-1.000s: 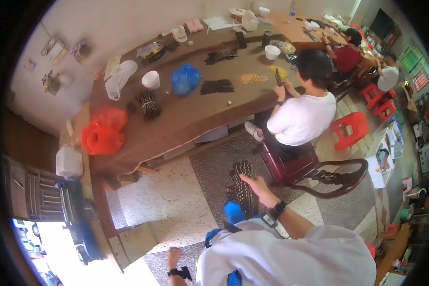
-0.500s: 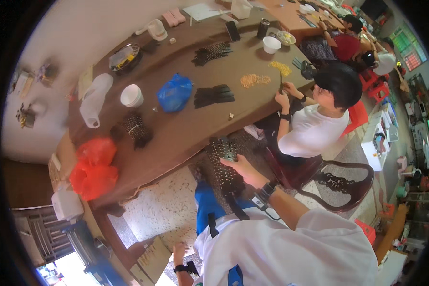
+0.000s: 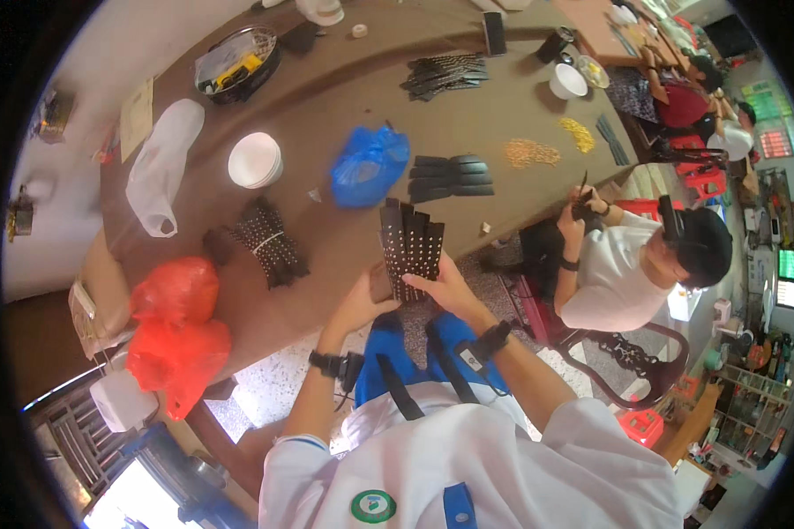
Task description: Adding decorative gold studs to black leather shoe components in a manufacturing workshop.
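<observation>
A fanned bundle of black strips dotted with pale studs or holes (image 3: 410,242) is held up over my lap at the table's near edge. My right hand (image 3: 445,286) grips its lower right side, thumb lying across the front. On the lower left, my left hand (image 3: 362,304) closes on the same bundle, its fingers partly hidden behind it. A similar bundle, tied round with a light band (image 3: 269,242), lies on the table to the left. Flat plain black strips (image 3: 450,176) rest just beyond my hands, and more dotted strips (image 3: 445,75) lie farther back.
The brown-covered table (image 3: 344,247) also bears a blue plastic bag (image 3: 368,167), white cups (image 3: 256,160), red bags (image 3: 176,326), and piles of small orange (image 3: 531,153) and yellow pieces (image 3: 577,136). At right, a co-worker in a white shirt (image 3: 617,273) sits by a dark chair (image 3: 631,361).
My left hand has come up from low at the left onto the bundle. My right hand has raised the bundle from my lap toward the table edge. The view has shifted.
</observation>
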`<act>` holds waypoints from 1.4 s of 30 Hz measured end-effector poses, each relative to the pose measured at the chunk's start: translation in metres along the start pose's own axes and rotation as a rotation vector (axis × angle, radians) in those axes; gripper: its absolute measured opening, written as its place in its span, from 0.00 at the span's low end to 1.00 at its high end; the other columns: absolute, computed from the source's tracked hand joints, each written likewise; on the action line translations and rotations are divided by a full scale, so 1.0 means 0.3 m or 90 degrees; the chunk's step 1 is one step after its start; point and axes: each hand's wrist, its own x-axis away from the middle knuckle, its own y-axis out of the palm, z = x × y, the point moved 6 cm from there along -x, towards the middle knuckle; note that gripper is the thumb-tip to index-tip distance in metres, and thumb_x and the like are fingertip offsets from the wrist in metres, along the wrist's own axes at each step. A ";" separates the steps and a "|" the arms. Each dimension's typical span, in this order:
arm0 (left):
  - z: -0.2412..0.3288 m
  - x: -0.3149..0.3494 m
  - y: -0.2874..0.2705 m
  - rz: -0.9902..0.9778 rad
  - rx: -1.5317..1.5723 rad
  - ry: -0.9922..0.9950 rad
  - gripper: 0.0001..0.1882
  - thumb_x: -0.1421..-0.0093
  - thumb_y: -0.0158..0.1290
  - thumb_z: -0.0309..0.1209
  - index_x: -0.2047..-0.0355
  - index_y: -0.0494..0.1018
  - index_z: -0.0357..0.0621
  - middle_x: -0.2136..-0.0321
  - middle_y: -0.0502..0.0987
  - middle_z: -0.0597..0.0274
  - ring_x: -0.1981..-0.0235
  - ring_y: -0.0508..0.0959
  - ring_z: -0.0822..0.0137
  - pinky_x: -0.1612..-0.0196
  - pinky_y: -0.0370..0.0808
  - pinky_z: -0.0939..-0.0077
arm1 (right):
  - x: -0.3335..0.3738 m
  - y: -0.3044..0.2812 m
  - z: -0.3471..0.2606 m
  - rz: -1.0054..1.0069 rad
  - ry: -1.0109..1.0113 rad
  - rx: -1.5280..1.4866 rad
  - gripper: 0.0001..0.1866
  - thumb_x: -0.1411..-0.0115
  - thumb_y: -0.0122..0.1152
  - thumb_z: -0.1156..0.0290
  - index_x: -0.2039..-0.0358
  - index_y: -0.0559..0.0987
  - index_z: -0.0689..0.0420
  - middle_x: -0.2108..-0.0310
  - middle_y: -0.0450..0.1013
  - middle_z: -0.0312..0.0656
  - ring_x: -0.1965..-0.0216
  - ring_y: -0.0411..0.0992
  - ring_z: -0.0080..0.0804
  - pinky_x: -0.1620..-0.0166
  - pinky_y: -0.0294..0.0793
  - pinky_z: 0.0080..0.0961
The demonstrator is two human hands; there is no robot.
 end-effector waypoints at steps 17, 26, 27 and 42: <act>-0.226 -0.119 0.119 0.196 0.007 -0.251 0.13 0.53 0.55 0.20 0.63 0.76 0.37 0.64 0.79 0.49 0.58 0.78 0.50 0.54 0.74 0.62 | -0.231 -0.080 0.152 -0.052 -0.091 0.417 0.24 0.49 0.69 0.71 0.53 0.70 0.61 0.59 0.75 0.50 0.57 0.74 0.47 0.52 0.72 0.35; -0.221 -0.069 0.039 0.290 0.013 -0.131 0.25 0.51 0.56 0.16 0.50 0.70 0.39 0.58 0.77 0.51 0.53 0.78 0.56 0.51 0.74 0.68 | -0.254 -0.056 0.108 -0.143 -0.145 0.353 0.30 0.57 0.67 0.78 0.51 0.70 0.58 0.53 0.72 0.47 0.47 0.67 0.52 0.43 0.65 0.43; -0.201 -0.094 0.009 0.325 0.020 -0.057 0.26 0.51 0.55 0.16 0.49 0.69 0.38 0.59 0.78 0.51 0.53 0.78 0.56 0.52 0.75 0.69 | -0.276 -0.050 0.097 -0.141 -0.178 0.386 0.29 0.57 0.67 0.78 0.51 0.70 0.58 0.54 0.72 0.48 0.48 0.68 0.52 0.44 0.66 0.42; -0.213 -0.163 0.000 0.253 0.201 -0.261 0.31 0.48 0.58 0.18 0.44 0.59 0.35 0.53 0.74 0.52 0.52 0.76 0.62 0.49 0.73 0.68 | -0.362 -0.063 0.114 -0.087 0.013 0.105 0.25 0.47 0.68 0.73 0.50 0.70 0.62 0.56 0.75 0.41 0.55 0.71 0.24 0.52 0.72 0.25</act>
